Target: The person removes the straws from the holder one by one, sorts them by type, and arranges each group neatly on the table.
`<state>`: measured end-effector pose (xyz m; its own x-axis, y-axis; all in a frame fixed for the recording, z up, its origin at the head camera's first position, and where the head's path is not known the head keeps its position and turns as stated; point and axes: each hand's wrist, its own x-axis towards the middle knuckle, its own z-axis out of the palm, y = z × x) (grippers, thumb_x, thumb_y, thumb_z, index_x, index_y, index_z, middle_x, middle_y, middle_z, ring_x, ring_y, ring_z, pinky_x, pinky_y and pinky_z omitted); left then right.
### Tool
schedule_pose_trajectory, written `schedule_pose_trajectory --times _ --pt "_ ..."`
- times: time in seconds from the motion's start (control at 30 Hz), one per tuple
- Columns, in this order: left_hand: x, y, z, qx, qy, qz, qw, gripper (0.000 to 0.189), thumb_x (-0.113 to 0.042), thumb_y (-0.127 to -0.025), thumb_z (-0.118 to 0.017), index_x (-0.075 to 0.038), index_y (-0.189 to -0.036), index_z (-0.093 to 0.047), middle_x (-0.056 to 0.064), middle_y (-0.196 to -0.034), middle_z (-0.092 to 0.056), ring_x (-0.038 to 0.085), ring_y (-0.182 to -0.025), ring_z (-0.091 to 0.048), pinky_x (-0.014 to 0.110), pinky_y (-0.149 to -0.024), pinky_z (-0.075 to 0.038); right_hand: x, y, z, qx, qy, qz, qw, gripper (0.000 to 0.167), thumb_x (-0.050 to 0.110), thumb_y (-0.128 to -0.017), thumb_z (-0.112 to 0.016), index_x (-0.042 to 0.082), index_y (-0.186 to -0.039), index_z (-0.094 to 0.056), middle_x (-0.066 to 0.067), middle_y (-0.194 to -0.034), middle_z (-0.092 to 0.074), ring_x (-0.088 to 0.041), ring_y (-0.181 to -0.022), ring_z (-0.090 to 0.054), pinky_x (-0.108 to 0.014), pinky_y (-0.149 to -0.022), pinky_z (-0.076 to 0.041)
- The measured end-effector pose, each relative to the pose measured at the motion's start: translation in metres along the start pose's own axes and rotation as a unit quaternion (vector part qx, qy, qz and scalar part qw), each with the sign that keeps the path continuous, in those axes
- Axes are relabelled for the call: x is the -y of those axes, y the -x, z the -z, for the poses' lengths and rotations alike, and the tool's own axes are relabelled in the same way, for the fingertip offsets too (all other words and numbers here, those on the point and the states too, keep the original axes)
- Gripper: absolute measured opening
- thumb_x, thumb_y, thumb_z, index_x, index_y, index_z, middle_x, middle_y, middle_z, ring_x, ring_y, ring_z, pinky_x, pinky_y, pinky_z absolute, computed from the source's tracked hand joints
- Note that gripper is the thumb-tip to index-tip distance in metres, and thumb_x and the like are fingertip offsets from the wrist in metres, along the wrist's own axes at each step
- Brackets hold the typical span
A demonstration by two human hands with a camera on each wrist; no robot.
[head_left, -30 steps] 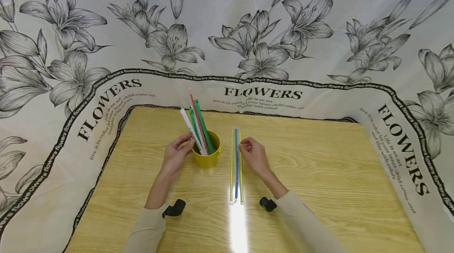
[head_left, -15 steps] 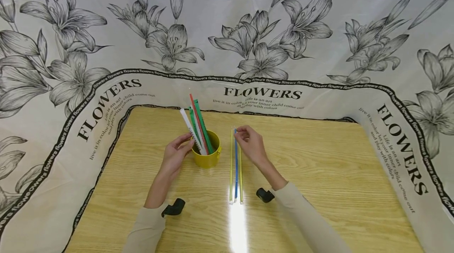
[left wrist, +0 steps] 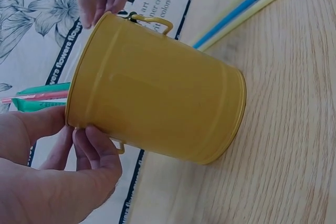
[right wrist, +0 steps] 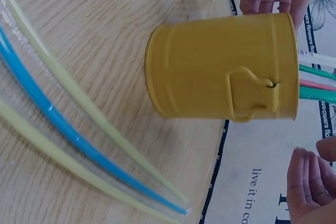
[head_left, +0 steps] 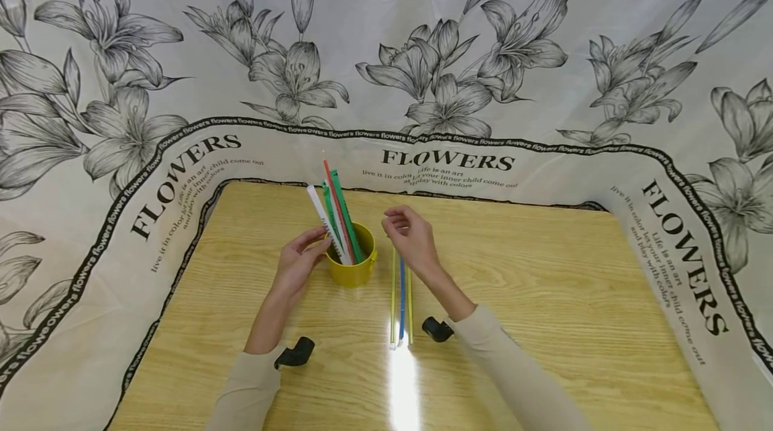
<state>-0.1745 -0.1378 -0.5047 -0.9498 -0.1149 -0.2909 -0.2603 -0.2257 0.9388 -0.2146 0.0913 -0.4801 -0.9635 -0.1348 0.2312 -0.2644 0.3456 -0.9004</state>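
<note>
A yellow metal bucket [head_left: 352,275] with small side handles stands upright on the table. My left hand [head_left: 297,262] pinches its rim at the left, thumb and fingers against the edge in the left wrist view. Leaning in the bucket are several wrapped straws: a white one [head_left: 321,211], a red one [head_left: 335,195] and green ones [head_left: 343,206]. Right of the bucket, a blue straw [head_left: 402,297] lies between two pale yellow straws [left wrist: 262,15] in clear wrappers. Above their far ends hovers my right hand [head_left: 413,237], fingers loosely bent, thumb apart from them, with nothing visible in it.
The wooden table [head_left: 543,297] stretches to both sides. A white cloth [head_left: 447,102] with black flower drawings and lettering hangs round its back and sides. Black wrist-camera mounts [head_left: 296,353] show at both sleeves. Light glares on the table near the straws' near ends.
My right hand has moved left and slightly away from me, from beside the right yellow straw to over the straws' far ends, nearer the bucket. My left hand and the straws have stayed put.
</note>
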Motion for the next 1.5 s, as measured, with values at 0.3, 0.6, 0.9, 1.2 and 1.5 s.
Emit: schedule_pose_trajectory --times 0.3,0.6,0.9,1.2,1.5 --pt "0.001 0.0 0.0 0.004 0.005 -0.005 1.0 0.038 -0.004 -0.1 -0.067 0.003 -0.136 -0.061 0.008 -0.13 -0.06 0.009 -0.102 -0.061 0.022 -0.084 -0.055 0.007 -0.001 -0.019 0.014 -0.012 0.025 0.9995 0.018 0.01 -0.1 -0.068 0.001 -0.116 -0.068 -0.013 -0.104 -0.07 -0.025 -0.097 -0.067 -0.036 -0.087 -0.06" --pt "0.0 0.0 -0.001 0.002 -0.004 -0.011 0.9999 0.039 -0.005 -0.099 -0.068 0.003 -0.137 -0.061 0.01 -0.134 -0.059 0.012 -0.108 -0.059 0.021 -0.084 -0.055 0.014 -0.004 -0.039 0.025 -0.013 0.046 0.9985 0.017 0.008 -0.099 -0.069 0.001 -0.115 -0.069 -0.012 -0.105 -0.071 -0.024 -0.095 -0.068 -0.035 -0.081 -0.061" --pt "0.001 0.0 -0.002 0.004 -0.008 -0.013 0.9999 0.038 -0.004 -0.1 -0.066 0.003 -0.137 -0.06 0.01 -0.133 -0.058 0.014 -0.112 -0.058 0.021 -0.085 -0.055 0.018 -0.004 -0.056 0.049 0.005 0.071 0.9962 0.02 0.004 -0.096 -0.072 -0.005 -0.113 -0.067 -0.015 -0.102 -0.069 -0.026 -0.089 -0.068 -0.028 -0.074 -0.06" --pt "0.0 0.001 -0.003 0.0 -0.012 -0.013 0.9998 0.038 -0.005 -0.1 -0.066 0.003 -0.137 -0.06 0.011 -0.132 -0.057 0.014 -0.111 -0.059 0.021 -0.086 -0.055 0.02 -0.004 -0.065 0.027 0.11 0.094 0.9891 0.018 0.009 -0.096 -0.074 -0.001 -0.11 -0.067 -0.012 -0.1 -0.069 -0.02 -0.081 -0.069 -0.024 -0.069 -0.058" --pt "0.0 0.001 -0.002 0.005 -0.019 -0.009 0.9998 0.038 -0.006 -0.102 -0.065 0.002 -0.139 -0.059 0.01 -0.132 -0.056 0.011 -0.109 -0.059 0.02 -0.087 -0.055 0.02 -0.004 -0.071 -0.01 0.185 0.108 0.9767 0.013 0.014 -0.098 -0.072 0.003 -0.102 -0.069 -0.008 -0.094 -0.069 -0.018 -0.079 -0.067 -0.027 -0.067 -0.058"
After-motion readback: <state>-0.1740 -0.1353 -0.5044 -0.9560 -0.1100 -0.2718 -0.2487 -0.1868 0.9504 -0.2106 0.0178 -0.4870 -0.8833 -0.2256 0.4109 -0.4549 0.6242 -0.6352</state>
